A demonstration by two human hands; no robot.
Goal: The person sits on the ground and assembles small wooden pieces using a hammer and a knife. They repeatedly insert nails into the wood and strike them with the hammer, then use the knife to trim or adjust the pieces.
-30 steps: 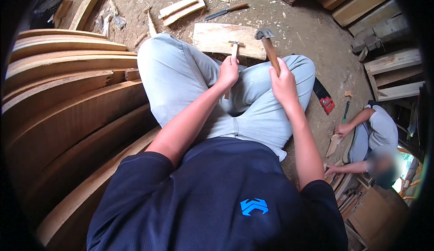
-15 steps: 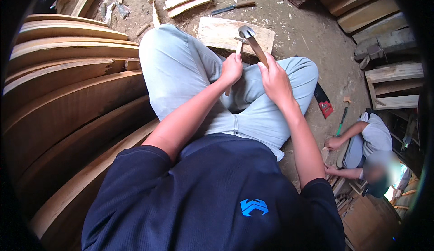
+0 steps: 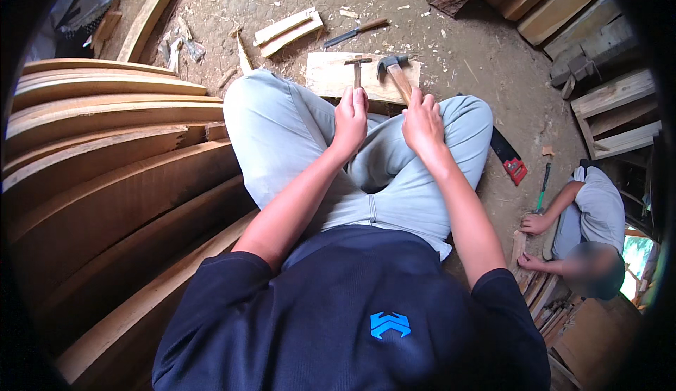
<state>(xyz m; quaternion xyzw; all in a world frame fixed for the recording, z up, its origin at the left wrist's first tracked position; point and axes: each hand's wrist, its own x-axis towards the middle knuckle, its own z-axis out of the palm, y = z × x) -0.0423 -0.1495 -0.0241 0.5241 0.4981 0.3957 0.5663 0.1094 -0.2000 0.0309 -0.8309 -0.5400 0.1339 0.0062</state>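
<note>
Now the hammer [image 3: 398,77] has swung clear of the small T-shaped tool [image 3: 357,71], both heads apart over the board [image 3: 326,74], left hand [image 3: 350,120] with fingers wrapped round the tool's handle, right hand [image 3: 424,125] likewise round the hammer's, so no blow seems to be landing.

Matt wooden board [image 3: 325,72]; over it, a hammer [image 3: 398,77], metal head, wooden handle; right of it, a saw [image 3: 508,154], seemingly plastic-gripped.

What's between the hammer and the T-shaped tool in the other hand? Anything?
Nothing visible. The right hand holds the hammer, the left hand the T-shaped tool; only a narrow gap shows between their heads, with the wooden board behind it.
</note>
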